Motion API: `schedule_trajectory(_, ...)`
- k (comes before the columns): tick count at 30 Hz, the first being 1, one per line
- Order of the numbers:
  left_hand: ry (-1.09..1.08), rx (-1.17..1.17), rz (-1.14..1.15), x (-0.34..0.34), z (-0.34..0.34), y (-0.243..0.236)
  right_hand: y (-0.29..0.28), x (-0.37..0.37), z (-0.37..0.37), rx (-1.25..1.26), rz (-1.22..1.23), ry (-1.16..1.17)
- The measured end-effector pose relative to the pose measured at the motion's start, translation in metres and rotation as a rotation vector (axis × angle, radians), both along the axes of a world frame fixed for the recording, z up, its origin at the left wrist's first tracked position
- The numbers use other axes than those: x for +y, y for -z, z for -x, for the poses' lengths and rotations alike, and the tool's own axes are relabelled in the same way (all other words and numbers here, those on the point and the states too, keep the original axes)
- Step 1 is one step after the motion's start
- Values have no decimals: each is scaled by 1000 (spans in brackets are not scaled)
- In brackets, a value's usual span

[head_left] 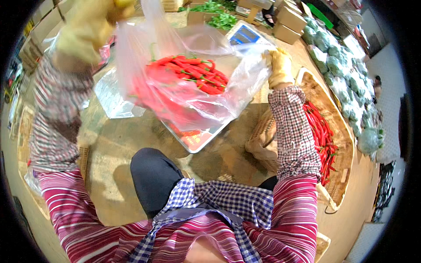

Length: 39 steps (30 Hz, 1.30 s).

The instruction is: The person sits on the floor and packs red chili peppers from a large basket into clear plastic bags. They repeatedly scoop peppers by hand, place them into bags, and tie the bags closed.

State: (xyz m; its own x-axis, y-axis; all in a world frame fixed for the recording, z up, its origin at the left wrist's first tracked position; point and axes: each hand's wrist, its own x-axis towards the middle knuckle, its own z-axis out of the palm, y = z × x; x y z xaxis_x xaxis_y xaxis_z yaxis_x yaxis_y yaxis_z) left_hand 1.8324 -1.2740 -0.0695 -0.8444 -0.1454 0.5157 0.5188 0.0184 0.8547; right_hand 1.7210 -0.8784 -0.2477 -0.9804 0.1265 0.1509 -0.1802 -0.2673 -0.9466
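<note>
A clear plastic bag (188,109) of red chili peppers (193,70) rests over a scale (191,141) with a silver rim and red-orange top. My right hand (279,66), in a yellow glove, grips the bag's right edge with closed fingers. My left hand (87,28), also yellow-gloved, is raised at upper left beside the bag's top, smeared by motion; its grip is unclear. An empty-looking sheet of clear plastic (109,98) lies left of the bag.
A basket (346,171) of long red chilies sits at my right, beside a woven basket (258,140). Packed green bags (340,70) line the right side. Cartons (287,26), leafy greens (221,19) and a second scale (240,37) stand behind.
</note>
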Motion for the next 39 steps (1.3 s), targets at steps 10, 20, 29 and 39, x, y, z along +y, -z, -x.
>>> schedule_trajectory(10,288,-370,113,-48,13,127,-1,-134,-77,612,-1239,308)
schedule_trajectory(20,71,-444,255,-72,44,169,83,-166,-125,236,-1589,-576)
schedule_trajectory(29,-212,-451,360,-39,45,159,37,-167,-137,264,-1559,-370)
schedule_trajectory(39,21,-420,121,-35,53,177,94,-117,-96,-136,-1062,604)
